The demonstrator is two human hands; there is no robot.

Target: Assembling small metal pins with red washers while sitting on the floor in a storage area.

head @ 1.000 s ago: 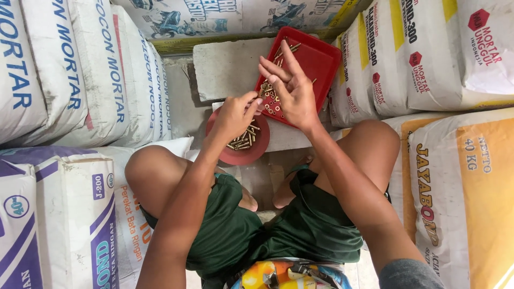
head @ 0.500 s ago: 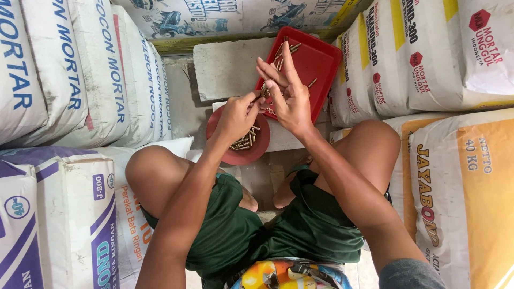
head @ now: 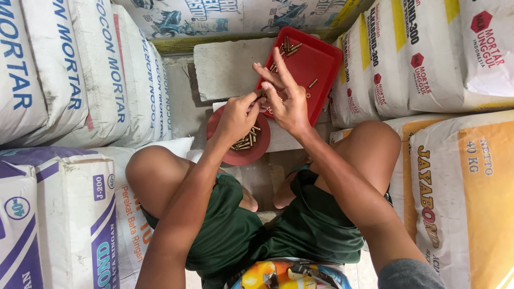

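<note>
White mortar sacks [head: 59,69] with blue lettering stacked at upper left of the frame; white-and-purple sacks [head: 59,214] at lower left. White sacks with yellow stripes and red emblems [head: 428,59] at upper right; an orange-and-white sack [head: 466,198] at lower right. A printed sack [head: 235,16] lies across the top edge. Grey concrete block [head: 227,69] at upper centre. Dark green shorts [head: 267,235] at lower centre.

A single camera sits on the person's head and looks almost straight down over the lap, close enough that forearms and knees fill the lower half. The left hand [head: 235,119] and right hand [head: 286,101] meet just above centre; the red tray [head: 316,67] lies toward 1 o'clock, and stacked sacks [head: 64,69] close the frame at 9 and 3 o'clock.
</note>
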